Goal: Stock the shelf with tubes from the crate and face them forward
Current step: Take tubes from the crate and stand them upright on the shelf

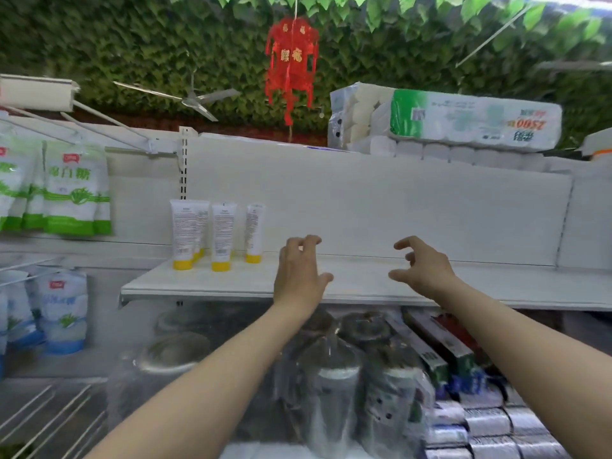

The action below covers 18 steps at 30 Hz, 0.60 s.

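The tubes (190, 233) are showing white bodies with fine dark print and a barcode, and their caps (221, 266) are glowing yellow. The shelf (205, 279) under them is showing plain white. The upper bags (76, 190) are wearing green bands and a small red label on white, while the lower bags (64, 313) are wearing blue on white. The lantern (291, 64) is hanging red with gold characters against green leaves (132, 38). The pack of paper rolls (477, 117) is showing white with a green stripe.
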Each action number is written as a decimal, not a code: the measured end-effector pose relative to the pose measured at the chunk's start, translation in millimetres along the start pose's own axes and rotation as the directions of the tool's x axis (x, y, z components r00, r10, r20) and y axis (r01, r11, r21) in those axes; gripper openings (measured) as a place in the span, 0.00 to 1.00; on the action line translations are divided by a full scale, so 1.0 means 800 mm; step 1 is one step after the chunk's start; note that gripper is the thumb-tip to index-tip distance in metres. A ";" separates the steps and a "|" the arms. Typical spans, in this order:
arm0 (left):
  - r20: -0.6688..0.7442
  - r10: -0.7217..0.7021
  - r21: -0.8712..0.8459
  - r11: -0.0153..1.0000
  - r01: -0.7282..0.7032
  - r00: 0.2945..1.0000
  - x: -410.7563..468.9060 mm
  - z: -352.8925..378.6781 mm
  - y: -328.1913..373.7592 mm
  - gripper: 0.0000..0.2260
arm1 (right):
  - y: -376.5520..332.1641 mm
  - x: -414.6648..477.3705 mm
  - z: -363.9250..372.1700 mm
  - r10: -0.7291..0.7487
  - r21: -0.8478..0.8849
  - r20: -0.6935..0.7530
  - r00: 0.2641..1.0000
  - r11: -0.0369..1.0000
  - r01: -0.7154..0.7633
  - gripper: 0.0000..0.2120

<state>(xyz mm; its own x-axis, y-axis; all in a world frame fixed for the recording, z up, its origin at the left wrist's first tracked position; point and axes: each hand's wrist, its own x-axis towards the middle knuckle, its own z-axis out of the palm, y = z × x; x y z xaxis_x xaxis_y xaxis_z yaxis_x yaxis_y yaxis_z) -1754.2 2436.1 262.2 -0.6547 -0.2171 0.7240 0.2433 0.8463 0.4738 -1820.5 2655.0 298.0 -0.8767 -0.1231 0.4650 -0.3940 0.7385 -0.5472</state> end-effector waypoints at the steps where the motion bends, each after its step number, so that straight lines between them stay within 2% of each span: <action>1: 0.030 -0.003 -0.017 1.000 0.004 1.000 -0.009 0.015 0.026 0.28 | 0.018 -0.011 -0.020 -0.010 -0.034 0.003 1.000 0.999 0.010 0.26; 9: 0.249 0.012 -0.128 0.992 0.021 0.968 -0.111 0.165 0.249 0.28 | 0.211 -0.113 -0.189 -0.027 -0.316 0.044 0.999 0.948 0.039 0.27; 13: 0.386 0.041 -0.189 0.981 0.035 0.922 -0.174 0.253 0.346 0.29 | 0.328 -0.167 -0.260 0.058 -0.406 0.052 0.997 0.913 -0.032 0.28; 18: 0.513 0.097 -0.185 0.983 -0.001 0.853 -0.233 0.358 0.440 0.30 | 0.460 -0.218 -0.325 0.209 -0.459 0.033 0.977 0.872 -0.171 0.28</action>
<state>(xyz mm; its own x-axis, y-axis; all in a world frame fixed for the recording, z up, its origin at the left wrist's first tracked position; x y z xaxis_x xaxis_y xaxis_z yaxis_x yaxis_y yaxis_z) -1751.5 2914.2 150.5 -0.9020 0.1467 0.4061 0.3719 0.7418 0.5581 -1740.5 3120.6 196.6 -0.9484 0.0119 0.3168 -0.0671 0.9691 -0.2372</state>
